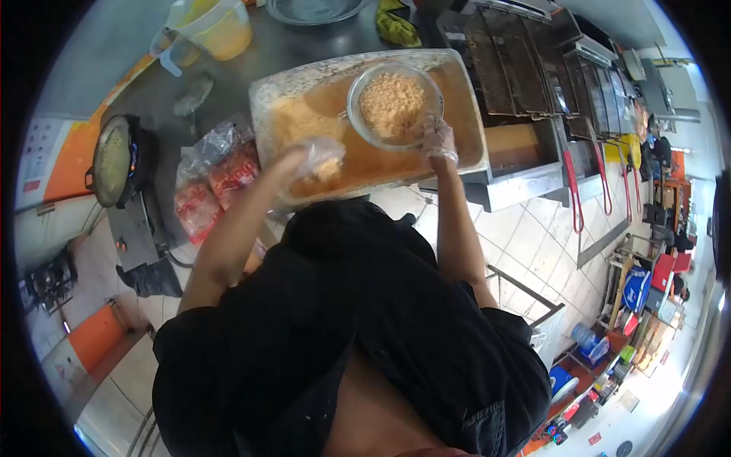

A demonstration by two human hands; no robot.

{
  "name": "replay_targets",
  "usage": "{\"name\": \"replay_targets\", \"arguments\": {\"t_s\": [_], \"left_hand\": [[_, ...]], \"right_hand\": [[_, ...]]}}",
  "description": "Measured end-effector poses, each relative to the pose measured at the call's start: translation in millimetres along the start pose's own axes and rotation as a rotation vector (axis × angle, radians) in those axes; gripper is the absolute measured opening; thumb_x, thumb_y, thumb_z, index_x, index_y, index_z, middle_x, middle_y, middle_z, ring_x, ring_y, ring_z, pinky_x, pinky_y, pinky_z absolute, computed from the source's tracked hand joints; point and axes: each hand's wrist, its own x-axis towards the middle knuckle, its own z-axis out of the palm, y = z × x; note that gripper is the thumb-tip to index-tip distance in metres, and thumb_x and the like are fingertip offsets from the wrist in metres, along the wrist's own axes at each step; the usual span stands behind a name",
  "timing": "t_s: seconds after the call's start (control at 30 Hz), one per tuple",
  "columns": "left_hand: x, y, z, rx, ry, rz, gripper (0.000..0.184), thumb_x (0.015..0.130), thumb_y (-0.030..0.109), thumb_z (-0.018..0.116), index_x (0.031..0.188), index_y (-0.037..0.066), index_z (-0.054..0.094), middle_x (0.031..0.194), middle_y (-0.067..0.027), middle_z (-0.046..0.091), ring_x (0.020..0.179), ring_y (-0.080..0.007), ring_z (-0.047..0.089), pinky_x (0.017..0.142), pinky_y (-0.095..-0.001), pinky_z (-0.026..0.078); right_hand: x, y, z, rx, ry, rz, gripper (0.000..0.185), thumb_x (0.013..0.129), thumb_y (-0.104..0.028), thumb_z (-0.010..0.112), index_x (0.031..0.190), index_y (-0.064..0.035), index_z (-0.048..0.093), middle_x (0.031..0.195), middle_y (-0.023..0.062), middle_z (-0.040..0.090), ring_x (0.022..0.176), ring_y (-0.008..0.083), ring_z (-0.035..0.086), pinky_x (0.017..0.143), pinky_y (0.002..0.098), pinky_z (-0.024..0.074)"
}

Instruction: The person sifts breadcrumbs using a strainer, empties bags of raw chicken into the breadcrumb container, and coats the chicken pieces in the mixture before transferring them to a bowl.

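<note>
A large worn tray (268, 91) holds tan breading flour (293, 118). Over its right half is a round metal strainer (355, 91) filled with coarse golden crumbs (392, 104). My right hand (439, 142), in a clear plastic glove, grips the strainer's near right rim. My left hand (323, 154), also gloved and slightly blurred, is low over the tray, left of the strainer. Its fingers close around a pale, crumbly clump of breading (327, 169); part of the clump is hidden by the glove.
Left of the tray lie red-printed plastic bags (221, 179). Beyond them stands a wide pan (116, 161) on a burner. A plastic pitcher (217, 30), metal bowl (316, 9) and yellow-green cloth (397, 23) sit behind. Fryer baskets with red handles (572, 190) are at right.
</note>
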Motion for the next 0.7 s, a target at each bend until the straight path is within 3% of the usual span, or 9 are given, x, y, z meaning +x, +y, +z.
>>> {"name": "replay_targets", "arguments": {"t_s": [0.1,0.17,0.27,0.37,0.43,0.47,0.53,0.63,0.7], "left_hand": [[-12.0,65.3,-13.1,-0.052,0.157,0.164,0.043,0.087,0.044,0.054,0.099,0.003,0.063,0.094,-0.009,0.062,0.087,-0.0191,0.054,0.076,-0.0346,0.044],[10.6,92.9,-8.2,0.137,0.34,0.291,0.044,0.085,0.041,0.055,0.105,0.002,0.062,0.098,-0.0138,0.063,0.09,-0.0221,0.055,0.083,-0.0353,0.042],[13.8,123.9,-0.9,-0.047,0.272,0.128,0.041,0.087,0.037,0.055,0.112,0.004,0.061,0.102,-0.0135,0.063,0.093,-0.0214,0.056,0.085,-0.0337,0.043],[22.9,110.2,-7.2,-0.198,0.371,0.369,0.04,0.088,0.035,0.056,0.114,0.005,0.061,0.102,-0.0123,0.063,0.091,-0.0211,0.058,0.086,-0.0333,0.044],[16.2,97.3,-31.5,-0.646,0.389,0.473,0.038,0.09,0.032,0.055,0.115,0.004,0.06,0.105,-0.0107,0.063,0.092,-0.0187,0.057,0.085,-0.0333,0.044],[7.9,91.6,-41.8,-0.652,0.398,0.465,0.038,0.09,0.032,0.055,0.115,0.004,0.06,0.105,-0.0107,0.063,0.092,-0.0187,0.057,0.085,-0.0333,0.044],[-9.8,82.2,-62.4,-0.197,0.814,0.303,0.04,0.093,0.037,0.05,0.104,0.001,0.06,0.099,-0.016,0.061,0.083,-0.0219,0.056,0.077,-0.0317,0.045],[-41.6,78.2,-45.9,-0.03,0.696,0.065,0.055,0.093,0.049,0.043,0.128,0.006,0.05,0.119,-0.0115,0.057,0.109,-0.0191,0.053,0.097,-0.0346,0.04],[-19.1,57.8,-44.0,-0.042,0.531,-0.113,0.065,0.09,0.059,0.038,0.131,0.009,0.047,0.13,-0.0118,0.051,0.124,-0.0222,0.044,0.106,-0.0364,0.033]], "right_hand": [[-13.9,-19.4,5.0,-0.236,0.114,-0.27,0.031,0.094,-0.023,0.047,0.1,0.0034,0.06,0.082,0.0164,0.064,0.072,0.0246,0.061,0.068,0.0374,0.0462],[-29.8,-38.8,19.3,-0.048,-0.002,-0.117,0.027,0.093,-0.019,0.047,0.101,0.0035,0.059,0.084,0.0159,0.065,0.073,0.0207,0.061,0.066,0.0358,0.0466],[-29.2,-33.0,35.8,0.244,-0.178,-0.057,0.019,0.091,-0.014,0.051,0.099,-0.0007,0.061,0.077,0.0091,0.062,0.067,0.0149,0.059,0.06,0.0303,0.0472],[-13.7,-13.0,40.8,-0.088,-0.206,0.046,0.02,0.091,-0.016,0.051,0.101,-0.0013,0.061,0.081,0.0091,0.063,0.069,0.0154,0.06,0.061,0.0309,0.0476],[-4.2,-9.5,32.2,0.162,-0.267,0.21,0.026,0.092,-0.019,0.049,0.102,0.0021,0.059,0.093,0.0133,0.066,0.076,0.0172,0.063,0.062,0.0345,0.0485],[0.0,-4.4,30.8,0.159,-0.149,0.004,0.022,0.093,-0.02,0.049,0.1,-0.0013,0.059,0.081,0.0078,0.061,0.066,0.0147,0.058,0.055,0.0309,0.0452],[6.9,-2.9,24.6,-0.001,-0.081,-0.232,0.019,0.094,-0.019,0.048,0.096,-0.0043,0.06,0.068,0.0004,0.055,0.056,0.0113,0.051,0.048,0.0262,0.0419],[6.9,-16.1,12.1,0.374,-0.231,-0.079,0.018,0.094,-0.019,0.048,0.096,-0.005,0.06,0.069,0.0005,0.055,0.055,0.0114,0.05,0.048,0.0259,0.0416],[2.5,-28.9,9.7,0.277,-0.183,-0.05,0.017,0.093,-0.02,0.049,0.096,-0.0071,0.06,0.069,0.0003,0.055,0.056,0.0115,0.05,0.049,0.0271,0.0422]]}}
